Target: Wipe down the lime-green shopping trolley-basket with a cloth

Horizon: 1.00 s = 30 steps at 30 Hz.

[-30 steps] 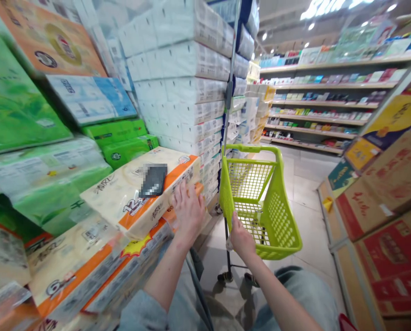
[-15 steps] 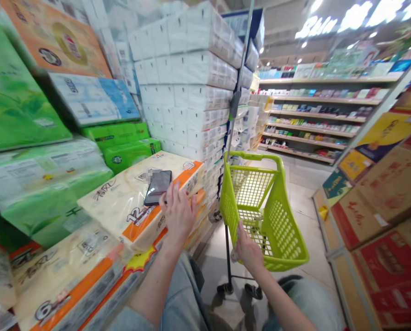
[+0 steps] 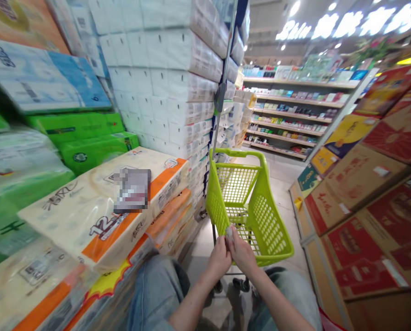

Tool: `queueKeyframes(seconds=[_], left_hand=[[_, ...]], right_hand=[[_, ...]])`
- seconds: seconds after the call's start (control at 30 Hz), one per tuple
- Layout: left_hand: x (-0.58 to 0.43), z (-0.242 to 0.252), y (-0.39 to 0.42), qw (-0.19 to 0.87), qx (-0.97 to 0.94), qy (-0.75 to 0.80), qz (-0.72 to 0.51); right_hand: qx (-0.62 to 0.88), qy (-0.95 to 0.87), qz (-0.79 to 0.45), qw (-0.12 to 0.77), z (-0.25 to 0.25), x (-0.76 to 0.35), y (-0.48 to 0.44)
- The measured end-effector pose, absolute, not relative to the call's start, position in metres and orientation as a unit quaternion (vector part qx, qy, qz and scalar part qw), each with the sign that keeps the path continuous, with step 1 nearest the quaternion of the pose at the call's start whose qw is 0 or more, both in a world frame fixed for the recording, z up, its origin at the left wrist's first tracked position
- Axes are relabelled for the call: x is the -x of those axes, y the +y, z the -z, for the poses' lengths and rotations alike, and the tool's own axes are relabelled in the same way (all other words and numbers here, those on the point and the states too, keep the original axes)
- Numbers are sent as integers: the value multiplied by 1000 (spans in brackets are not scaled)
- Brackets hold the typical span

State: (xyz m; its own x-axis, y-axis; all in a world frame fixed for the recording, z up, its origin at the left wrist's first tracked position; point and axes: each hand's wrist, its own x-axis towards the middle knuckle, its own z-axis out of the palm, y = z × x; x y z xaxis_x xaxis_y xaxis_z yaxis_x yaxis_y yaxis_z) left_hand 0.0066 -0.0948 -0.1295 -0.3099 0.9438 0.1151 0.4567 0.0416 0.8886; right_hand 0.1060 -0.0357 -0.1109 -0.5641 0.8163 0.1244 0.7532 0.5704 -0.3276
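My left hand [image 3: 220, 255] and my right hand [image 3: 242, 251] meet in front of the near side of a lime-green basket cart [image 3: 269, 225]. Both have their fingers closed. From the right fingers pokes a small, pale, crumpled scrap [image 3: 229, 231], too small to identify. The left fingertips press against the right hand, and whatever they pinch is hidden. Left of my hands, a dark phone [image 3: 132, 191], pixelated in the view, lies flat on a cream and orange tissue pack [image 3: 84, 202].
White tissue packs [image 3: 150, 87] stand in a tall stack behind. Green packs [image 3: 95, 149] lie at left. Red and brown cartons [image 3: 360, 184] line the right side. Stocked shelves [image 3: 288, 110] close the aisle's far end. A metal pole [image 3: 222, 92] rises beside the cart.
My left hand has left the phone's edge and come right to meet my right hand. The phone stays on the tissue pack. The view has shifted to the right.
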Motion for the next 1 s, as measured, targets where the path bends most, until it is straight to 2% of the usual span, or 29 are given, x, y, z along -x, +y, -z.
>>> queueKeyframes(seconds=[0.1,0.23,0.4,0.57,0.8,1.0], left_hand=[[-14,151,-91,320,-471,644,-512],[-9,161,-88,361,-507,559,-549],[-4,163,-89,349,-530,562,-530],[1,162,-92,333,-521,609,-496],[5,175,-96,343,-505,615,-499],[5,181,-101,357,-540,560,-517]], right_hand=[[431,-879,-154,130,108,-110,-30],[428,-882,-166,105,99,-109,-26],[458,-878,-129,56,85,-95,-21],[479,-871,-99,48,76,-69,-5],[476,-866,-143,53,59,-37,33],[427,-883,-185,59,75,-59,29]])
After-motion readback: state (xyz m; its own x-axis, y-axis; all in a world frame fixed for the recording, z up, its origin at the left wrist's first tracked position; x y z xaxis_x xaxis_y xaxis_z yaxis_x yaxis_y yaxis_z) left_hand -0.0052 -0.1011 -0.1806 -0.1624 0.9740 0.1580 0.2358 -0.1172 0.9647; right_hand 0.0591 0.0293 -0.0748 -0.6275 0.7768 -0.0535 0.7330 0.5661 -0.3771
